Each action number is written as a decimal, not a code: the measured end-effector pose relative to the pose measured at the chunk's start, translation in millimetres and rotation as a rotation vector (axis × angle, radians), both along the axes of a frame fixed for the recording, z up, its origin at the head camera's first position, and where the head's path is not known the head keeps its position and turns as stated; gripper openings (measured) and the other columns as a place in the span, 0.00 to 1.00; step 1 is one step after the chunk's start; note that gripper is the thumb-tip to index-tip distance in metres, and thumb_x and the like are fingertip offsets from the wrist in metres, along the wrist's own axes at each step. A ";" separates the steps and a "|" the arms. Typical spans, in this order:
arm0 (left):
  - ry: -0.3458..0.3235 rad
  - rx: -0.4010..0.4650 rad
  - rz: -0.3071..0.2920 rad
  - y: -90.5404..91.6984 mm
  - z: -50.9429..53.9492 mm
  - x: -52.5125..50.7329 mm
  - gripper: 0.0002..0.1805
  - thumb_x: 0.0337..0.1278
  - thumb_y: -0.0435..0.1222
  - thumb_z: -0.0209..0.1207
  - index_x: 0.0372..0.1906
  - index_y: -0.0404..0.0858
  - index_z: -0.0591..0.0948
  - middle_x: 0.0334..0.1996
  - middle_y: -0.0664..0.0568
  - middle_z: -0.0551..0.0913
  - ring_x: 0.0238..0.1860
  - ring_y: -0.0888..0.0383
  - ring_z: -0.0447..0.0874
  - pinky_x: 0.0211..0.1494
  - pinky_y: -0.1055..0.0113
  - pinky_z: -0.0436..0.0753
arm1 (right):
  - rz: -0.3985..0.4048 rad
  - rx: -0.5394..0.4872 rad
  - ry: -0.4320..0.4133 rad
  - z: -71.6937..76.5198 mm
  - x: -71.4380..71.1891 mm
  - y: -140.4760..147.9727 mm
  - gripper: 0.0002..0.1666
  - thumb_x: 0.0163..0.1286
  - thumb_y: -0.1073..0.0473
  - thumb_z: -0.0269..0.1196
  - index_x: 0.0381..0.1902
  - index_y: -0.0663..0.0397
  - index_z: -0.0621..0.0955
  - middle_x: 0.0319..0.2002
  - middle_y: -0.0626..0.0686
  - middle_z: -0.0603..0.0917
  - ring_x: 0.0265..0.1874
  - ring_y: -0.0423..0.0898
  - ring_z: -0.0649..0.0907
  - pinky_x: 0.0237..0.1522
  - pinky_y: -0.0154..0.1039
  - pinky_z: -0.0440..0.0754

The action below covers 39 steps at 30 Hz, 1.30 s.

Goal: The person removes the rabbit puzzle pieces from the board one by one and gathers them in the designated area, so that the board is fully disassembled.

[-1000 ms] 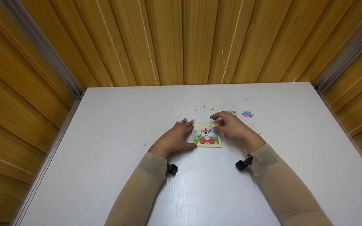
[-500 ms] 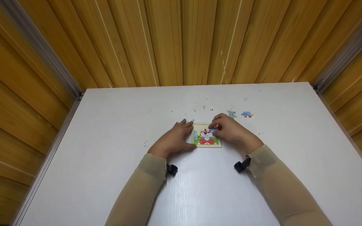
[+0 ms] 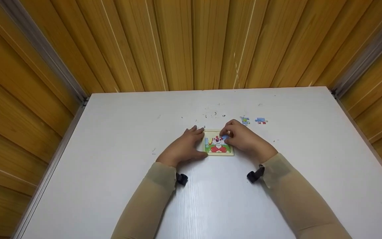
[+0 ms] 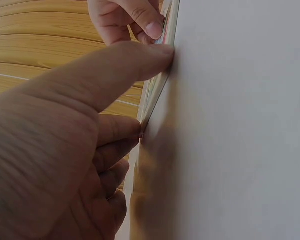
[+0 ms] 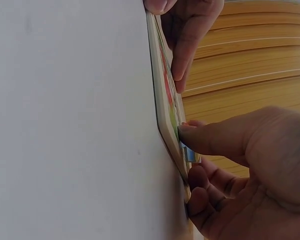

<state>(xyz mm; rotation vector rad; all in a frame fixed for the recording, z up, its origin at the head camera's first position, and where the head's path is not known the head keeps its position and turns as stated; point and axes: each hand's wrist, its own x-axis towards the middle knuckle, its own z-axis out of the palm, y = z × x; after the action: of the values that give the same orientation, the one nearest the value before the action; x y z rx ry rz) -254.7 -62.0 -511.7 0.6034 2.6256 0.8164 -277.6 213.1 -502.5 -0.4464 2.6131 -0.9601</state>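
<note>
A small square jigsaw board [image 3: 221, 154] with a pale frame and a cartoon animal picture lies on the white table. My left hand [image 3: 186, 144] holds it from the left, thumb at the lower left corner and fingers along the upper left edge. At the board's upper right, my right hand [image 3: 242, 136] pinches a small blue puzzle piece [image 5: 191, 154] between thumb and fingers. In the right wrist view that piece stands tilted above the board's surface. The upper part of the board shows plain pale backing. My right fingers hide part of the upper right corner.
Two loose puzzle pieces, one blue with yellow-green [image 3: 245, 120] and one blue with red [image 3: 261, 120], lie on the white table [image 3: 191, 205] behind my right hand. Small dark specks mark the tabletop beyond the board. A yellow wood-look wall [image 3: 207, 46] rises at the back.
My right hand has come slightly toward me and lower over the board, with the puzzle piece now at the blue upper right area. The left hand has stayed in place.
</note>
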 end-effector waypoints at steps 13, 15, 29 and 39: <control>-0.017 0.004 0.021 -0.4 -0.6 0.8 0.51 0.65 0.51 0.79 0.89 0.48 0.70 0.93 0.60 0.61 0.96 0.41 0.46 0.96 0.45 0.58 | -0.038 0.020 -0.017 4.8 1.0 2.1 0.17 0.80 0.62 0.71 0.63 0.47 0.85 0.62 0.56 0.81 0.56 0.55 0.80 0.62 0.52 0.79; -0.015 0.003 0.012 -0.6 -0.5 0.3 0.51 0.66 0.51 0.79 0.89 0.47 0.70 0.92 0.59 0.61 0.96 0.41 0.46 0.96 0.45 0.58 | -0.037 0.021 -0.016 5.3 0.8 3.6 0.19 0.80 0.62 0.71 0.66 0.49 0.85 0.64 0.56 0.82 0.57 0.55 0.79 0.64 0.53 0.79; -0.017 -0.001 0.005 0.3 -0.6 -1.4 0.51 0.66 0.51 0.79 0.89 0.47 0.69 0.93 0.61 0.60 0.96 0.43 0.45 0.96 0.44 0.56 | -0.030 0.025 -0.005 6.8 -1.2 9.0 0.26 0.80 0.61 0.70 0.73 0.54 0.85 0.69 0.57 0.83 0.62 0.56 0.80 0.73 0.58 0.79; -0.012 -0.004 0.010 0.8 -2.1 -1.5 0.50 0.66 0.51 0.79 0.89 0.49 0.70 0.93 0.62 0.59 0.96 0.43 0.45 0.96 0.45 0.58 | -0.023 0.044 -0.009 5.0 -4.6 11.3 0.28 0.80 0.59 0.71 0.75 0.54 0.85 0.67 0.57 0.83 0.60 0.55 0.79 0.70 0.56 0.79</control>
<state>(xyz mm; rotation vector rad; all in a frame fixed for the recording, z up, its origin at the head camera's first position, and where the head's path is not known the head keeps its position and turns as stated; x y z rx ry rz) -256.2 -61.2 -513.8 0.5834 2.6207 0.8148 -282.1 224.4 -497.5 -0.4008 2.6318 -0.9075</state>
